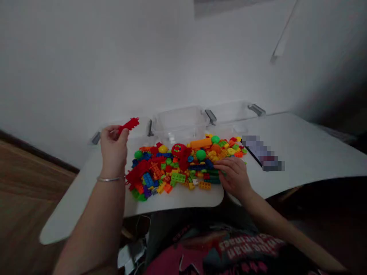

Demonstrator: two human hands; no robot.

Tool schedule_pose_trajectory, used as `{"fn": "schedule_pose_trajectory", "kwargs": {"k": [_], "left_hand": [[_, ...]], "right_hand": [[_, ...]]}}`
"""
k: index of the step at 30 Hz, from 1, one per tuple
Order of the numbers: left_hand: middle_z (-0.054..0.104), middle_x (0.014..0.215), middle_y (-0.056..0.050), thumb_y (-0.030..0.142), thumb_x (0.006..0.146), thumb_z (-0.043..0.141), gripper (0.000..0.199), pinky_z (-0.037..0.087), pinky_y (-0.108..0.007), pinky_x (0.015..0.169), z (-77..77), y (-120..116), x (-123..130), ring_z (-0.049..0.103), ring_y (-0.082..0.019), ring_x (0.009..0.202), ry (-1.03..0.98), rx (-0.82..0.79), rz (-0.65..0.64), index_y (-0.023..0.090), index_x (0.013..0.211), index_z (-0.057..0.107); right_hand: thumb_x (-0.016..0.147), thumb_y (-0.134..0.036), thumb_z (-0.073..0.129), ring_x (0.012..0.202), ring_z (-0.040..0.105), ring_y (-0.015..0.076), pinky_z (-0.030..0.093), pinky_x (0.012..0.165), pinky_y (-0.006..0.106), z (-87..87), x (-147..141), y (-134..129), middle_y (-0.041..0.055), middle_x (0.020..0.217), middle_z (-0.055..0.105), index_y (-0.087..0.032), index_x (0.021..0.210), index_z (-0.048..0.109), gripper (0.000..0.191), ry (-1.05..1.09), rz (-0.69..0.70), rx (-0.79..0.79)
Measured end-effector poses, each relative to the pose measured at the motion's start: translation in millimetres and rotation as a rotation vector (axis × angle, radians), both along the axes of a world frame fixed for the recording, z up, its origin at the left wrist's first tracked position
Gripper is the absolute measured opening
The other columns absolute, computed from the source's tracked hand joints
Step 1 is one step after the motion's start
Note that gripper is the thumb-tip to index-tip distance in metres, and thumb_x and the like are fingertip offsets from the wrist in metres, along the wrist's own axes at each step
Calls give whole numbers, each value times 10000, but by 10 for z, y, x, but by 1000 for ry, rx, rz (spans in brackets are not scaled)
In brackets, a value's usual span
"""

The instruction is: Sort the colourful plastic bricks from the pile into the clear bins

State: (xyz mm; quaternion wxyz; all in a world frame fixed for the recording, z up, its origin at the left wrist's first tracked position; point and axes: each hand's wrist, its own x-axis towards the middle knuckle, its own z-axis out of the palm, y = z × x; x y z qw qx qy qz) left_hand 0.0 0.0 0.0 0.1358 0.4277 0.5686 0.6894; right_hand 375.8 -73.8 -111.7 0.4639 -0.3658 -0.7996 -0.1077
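Note:
My left hand (114, 139) is raised above the left side of the block pile, thumb and fingers pinched on a flat red toy piece (130, 124) with notched edges. On the right side of the pile, my right hand (235, 176) has its fingertips and thumb closed at the end of a long blue wheeled base (197, 167). Dark green pieces (212, 178) lie just below those fingertips. The pile holds many building blocks, among them a lime block (178, 177), an orange block (204, 185) and a green ball (201, 154).
A clear plastic box (180, 120) with grey latches stands against the wall behind the pile. Right of the blocks, a phone (262, 153) lies on the white table (304, 152). The table's front edge curves inward near my body.

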Motion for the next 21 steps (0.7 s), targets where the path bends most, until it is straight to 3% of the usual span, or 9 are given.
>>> {"fn": "schedule_pose_trajectory", "kwargs": {"k": [3,5,8,13,18,21], "left_hand": [[559,775,37,141,795,624,176,429,-198,617,133,209,-96,571,-87,691,-24,-69,84,175,932,520],[544,751,44,151,774,662,185,426,-203,644,159,310,-129,553,-88,689,91,-153,154,174,899,528],[572,757,29,229,733,727,219,447,-249,702,103,386,-109,560,-122,711,340,-348,200,177,859,556],[691,937,-63,440,755,696,303,439,-409,899,-20,400,9,645,-268,944,666,-650,291,202,897,574],[736,980,-100,536,799,601,457,366,-476,1004,-36,395,58,645,-316,1060,744,-742,329,202,1110,574],[737,1005,-149,535,821,547,423,372,-493,986,-36,396,65,644,-344,1069,809,-777,339,188,1042,644]], "right_hand": [[824,-105,595,988,627,220,463,933,438,-43,3,32,31,1017,711,-267,1053,640,284,85,-7,-27],[829,-103,578,975,631,221,471,912,435,-64,15,56,32,997,704,-267,1035,638,270,124,-17,-41],[835,-97,560,960,631,225,478,881,428,-80,43,82,44,983,696,-255,1009,633,246,153,-37,-43],[835,-84,555,963,629,227,476,881,423,-92,67,79,48,987,691,-247,1007,625,247,142,-39,-47],[829,-75,561,971,625,226,477,882,419,-84,50,64,49,999,682,-249,1017,624,264,140,-33,-38],[826,-64,557,970,624,224,478,878,414,-75,37,61,48,994,682,-249,1016,621,272,136,-27,-41]]}}
